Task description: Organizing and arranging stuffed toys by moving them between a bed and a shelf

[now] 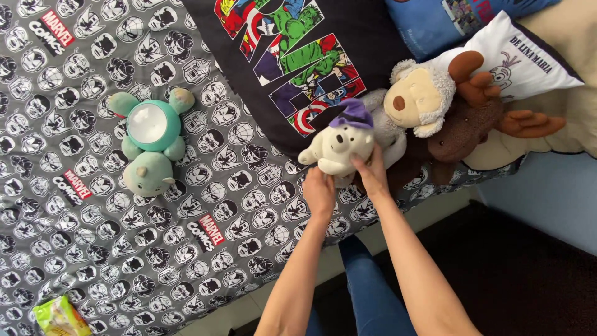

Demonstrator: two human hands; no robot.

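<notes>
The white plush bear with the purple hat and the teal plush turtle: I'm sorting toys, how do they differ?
The white plush bear with the purple hat is gripped by both hands, left and right; the teal plush turtle lies untouched. The bear wears a hat; the turtle has a pale round dome. Both are soft toys on the bed.

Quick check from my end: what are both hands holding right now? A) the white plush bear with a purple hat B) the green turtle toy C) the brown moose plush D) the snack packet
A: both the left hand and right hand grip the white plush bear with the purple hat; the green turtle toy lies apart, untouched.
</notes>
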